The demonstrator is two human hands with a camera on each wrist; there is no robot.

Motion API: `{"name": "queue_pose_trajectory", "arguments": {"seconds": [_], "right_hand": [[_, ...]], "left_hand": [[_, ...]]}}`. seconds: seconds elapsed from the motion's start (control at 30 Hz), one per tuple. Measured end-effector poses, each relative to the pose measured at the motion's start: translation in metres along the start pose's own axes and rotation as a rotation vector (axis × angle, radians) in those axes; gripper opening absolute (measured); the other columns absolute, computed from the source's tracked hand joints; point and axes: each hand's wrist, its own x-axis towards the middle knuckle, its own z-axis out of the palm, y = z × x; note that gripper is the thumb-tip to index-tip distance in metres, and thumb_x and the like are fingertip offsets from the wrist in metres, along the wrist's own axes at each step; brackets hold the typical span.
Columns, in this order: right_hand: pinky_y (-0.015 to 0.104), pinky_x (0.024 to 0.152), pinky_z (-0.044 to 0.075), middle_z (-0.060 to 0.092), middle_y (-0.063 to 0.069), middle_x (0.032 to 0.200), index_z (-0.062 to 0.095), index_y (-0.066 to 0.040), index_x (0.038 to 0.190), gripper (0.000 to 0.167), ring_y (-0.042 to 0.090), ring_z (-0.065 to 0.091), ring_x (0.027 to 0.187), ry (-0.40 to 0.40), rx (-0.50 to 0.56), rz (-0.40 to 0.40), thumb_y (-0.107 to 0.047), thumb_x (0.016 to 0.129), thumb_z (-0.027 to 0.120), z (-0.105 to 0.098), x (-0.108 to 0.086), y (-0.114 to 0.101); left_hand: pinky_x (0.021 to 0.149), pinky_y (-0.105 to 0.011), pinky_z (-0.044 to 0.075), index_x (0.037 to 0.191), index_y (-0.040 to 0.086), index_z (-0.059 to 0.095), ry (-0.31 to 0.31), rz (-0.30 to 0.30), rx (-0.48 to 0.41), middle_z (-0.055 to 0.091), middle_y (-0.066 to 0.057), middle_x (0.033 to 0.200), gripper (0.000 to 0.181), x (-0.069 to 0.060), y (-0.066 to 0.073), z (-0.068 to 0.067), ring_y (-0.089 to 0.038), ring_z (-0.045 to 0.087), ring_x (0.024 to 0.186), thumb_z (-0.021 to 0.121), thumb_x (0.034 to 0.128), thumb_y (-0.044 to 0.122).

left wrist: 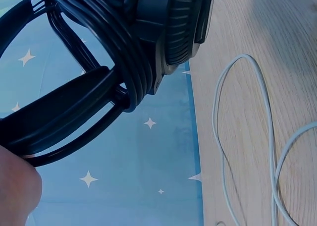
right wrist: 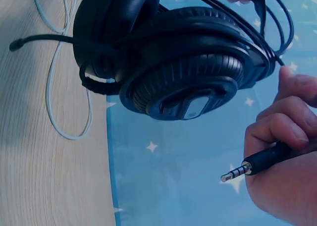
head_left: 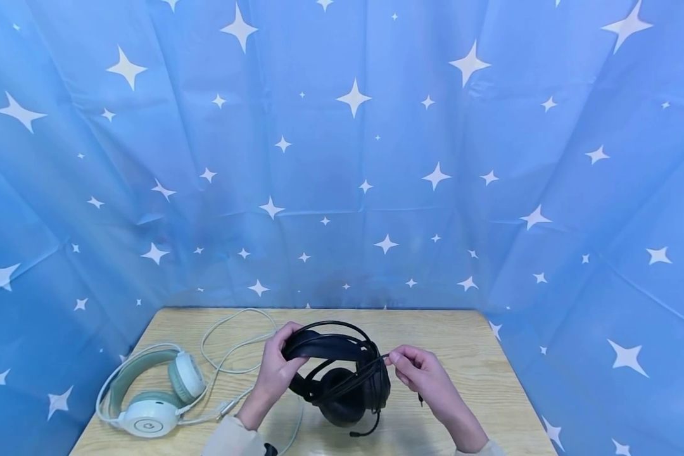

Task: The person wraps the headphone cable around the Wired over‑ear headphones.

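Table under handheld black headset

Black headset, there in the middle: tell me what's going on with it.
A person's left grip holds the black headset by its headband over the table. The right grip pinches its black cable, which is looped around the headset; the plug pokes out below the curled fingers. White-and-green headphones lie on the table's left side, untouched, their pale cord spread loosely beside them.

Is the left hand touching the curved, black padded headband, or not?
Touching: the head view shows the left hand gripping the black padded headband between thumb and fingers.
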Motion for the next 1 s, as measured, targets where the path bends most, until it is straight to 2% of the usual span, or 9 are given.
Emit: {"name": "queue_pose_trajectory", "arguments": {"seconds": [0.13,0.3,0.37,0.47,0.53,0.6,0.73,0.83,1.0], "right_hand": [[0.024,0.047,0.029,0.042,-0.006,0.065,0.066,0.004,0.105,0.022,0.005,0.035,0.054,0.096,-0.073,0.018,-0.017,0.105,0.060,-0.002,0.000,0.005],[0.028,0.054,0.042,0.053,-0.002,0.079,0.067,-0.002,0.107,0.014,0.009,0.047,0.064,0.136,-0.186,-0.065,-0.014,0.105,0.060,-0.007,-0.002,0.014],[0.029,0.061,0.048,0.058,0.000,0.086,0.068,-0.003,0.111,0.015,0.012,0.055,0.072,0.124,-0.226,-0.136,-0.012,0.106,0.058,-0.009,-0.003,0.018],[0.027,0.071,0.053,0.065,0.004,0.099,0.071,-0.005,0.112,0.015,0.015,0.062,0.087,0.142,-0.324,-0.308,-0.003,0.103,0.060,-0.008,0.000,0.021],[0.026,0.074,0.053,0.064,0.003,0.103,0.074,-0.009,0.111,0.019,0.015,0.062,0.091,0.180,-0.414,-0.420,0.002,0.099,0.063,-0.007,0.004,0.023],[0.025,0.073,0.051,0.063,0.000,0.105,0.077,-0.012,0.108,0.023,0.012,0.059,0.092,0.239,-0.518,-0.490,0.005,0.095,0.068,-0.006,0.007,0.025],[0.025,0.069,0.049,0.064,-0.010,0.098,0.079,-0.014,0.107,0.021,0.006,0.058,0.084,0.289,-0.613,-0.488,0.000,0.093,0.072,-0.007,0.015,0.027],[0.024,0.070,0.053,0.071,-0.010,0.098,0.080,-0.013,0.109,0.021,0.006,0.064,0.084,0.279,-0.606,-0.482,0.000,0.094,0.072,-0.006,0.020,0.026],[0.026,0.080,0.056,0.075,-0.007,0.104,0.079,-0.009,0.112,0.020,0.012,0.071,0.096,0.236,-0.590,-0.464,-0.002,0.095,0.071,-0.002,0.026,0.025]], "left_hand": [[0.078,-0.023,0.049,0.106,0.002,0.067,-0.032,0.028,-0.008,0.069,-0.002,0.095,0.035,0.003,0.002,-0.003,-0.010,0.063,0.083,0.068,0.0747,-0.012],[0.078,-0.023,0.049,0.107,0.000,0.067,-0.070,0.007,-0.074,0.069,0.001,0.096,0.033,0.005,0.003,-0.007,-0.009,0.063,0.083,0.064,0.0767,-0.012],[0.078,-0.023,0.049,0.107,-0.002,0.066,-0.078,-0.005,-0.102,0.068,0.002,0.096,0.031,0.006,0.003,-0.008,-0.008,0.063,0.083,0.063,0.0775,-0.012],[0.078,-0.023,0.048,0.107,-0.002,0.066,-0.086,-0.021,-0.116,0.068,0.003,0.094,0.029,0.007,0.002,-0.008,-0.006,0.061,0.082,0.063,0.0789,-0.011],[0.078,-0.024,0.048,0.107,0.000,0.067,-0.095,-0.033,-0.115,0.068,0.003,0.093,0.027,0.008,0.002,-0.008,-0.008,0.061,0.082,0.064,0.0812,-0.009],[0.078,-0.025,0.048,0.107,0.001,0.067,-0.107,-0.050,-0.115,0.068,0.003,0.093,0.025,0.008,0.001,-0.007,-0.009,0.060,0.081,0.064,0.0833,-0.007],[0.073,-0.027,0.047,0.106,0.003,0.068,-0.126,-0.081,-0.116,0.065,0.003,0.091,0.023,0.011,0.002,-0.005,-0.012,0.058,0.076,0.064,0.0850,-0.005],[0.064,-0.027,0.046,0.105,0.004,0.068,-0.133,-0.100,-0.105,0.061,0.004,0.085,0.023,0.013,0.004,-0.004,-0.011,0.054,0.070,0.064,0.0843,-0.004],[0.051,-0.025,0.040,0.103,0.005,0.068,-0.146,-0.141,-0.098,0.057,0.005,0.077,0.021,0.016,0.006,-0.001,-0.008,0.049,0.061,0.066,0.0845,-0.004]]}}
